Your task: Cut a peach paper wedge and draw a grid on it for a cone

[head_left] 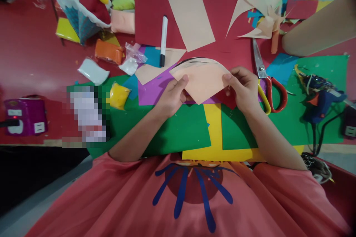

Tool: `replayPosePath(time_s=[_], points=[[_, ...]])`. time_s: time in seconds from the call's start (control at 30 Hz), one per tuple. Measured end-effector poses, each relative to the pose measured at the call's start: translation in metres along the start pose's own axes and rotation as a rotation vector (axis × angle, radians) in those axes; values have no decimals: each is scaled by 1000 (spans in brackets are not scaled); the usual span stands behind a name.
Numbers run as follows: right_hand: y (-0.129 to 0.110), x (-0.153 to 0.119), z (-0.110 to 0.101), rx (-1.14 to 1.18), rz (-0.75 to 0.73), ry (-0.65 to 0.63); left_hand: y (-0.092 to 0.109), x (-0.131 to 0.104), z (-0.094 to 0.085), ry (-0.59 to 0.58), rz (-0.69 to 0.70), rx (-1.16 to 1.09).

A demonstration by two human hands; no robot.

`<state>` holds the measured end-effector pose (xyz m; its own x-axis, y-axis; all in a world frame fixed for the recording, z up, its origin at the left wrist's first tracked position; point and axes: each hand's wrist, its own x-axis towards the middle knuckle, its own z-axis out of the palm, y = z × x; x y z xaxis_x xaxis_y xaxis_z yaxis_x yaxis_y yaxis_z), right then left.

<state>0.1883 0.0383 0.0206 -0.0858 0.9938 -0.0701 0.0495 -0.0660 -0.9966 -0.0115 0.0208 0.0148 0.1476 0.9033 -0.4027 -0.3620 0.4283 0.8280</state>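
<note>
A peach, fan-shaped piece of craft paper (204,79) is held up in front of me, its curved edge away from me and its point toward me. Dark marks run along the curved edge. My left hand (174,94) pinches its left corner between thumb and fingers. At the right corner, my right hand (243,87) grips it the same way. Close by my right hand lie scissors (268,81) with red and yellow handles. A white marker (164,40) with a dark cap rests beyond the paper, on the left.
Green sheets (178,126) and a yellow sheet (215,129) cover the near table. A blue glue gun (324,102) lies at right, paper scraps (267,18) at back right. On the left are clay packets (109,52), blue cones (86,22), a blurred-out object (89,114) and a purple box (26,114).
</note>
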Motion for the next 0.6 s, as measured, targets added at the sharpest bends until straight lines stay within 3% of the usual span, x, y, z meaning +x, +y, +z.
replayPosePath(time_s=[0.17, 0.6], points=[[5, 3, -2, 6, -70, 66, 4, 1, 3, 40, -22, -51], [-4, 1, 0, -79, -72, 112, 9, 0, 7, 26, -131, -149]])
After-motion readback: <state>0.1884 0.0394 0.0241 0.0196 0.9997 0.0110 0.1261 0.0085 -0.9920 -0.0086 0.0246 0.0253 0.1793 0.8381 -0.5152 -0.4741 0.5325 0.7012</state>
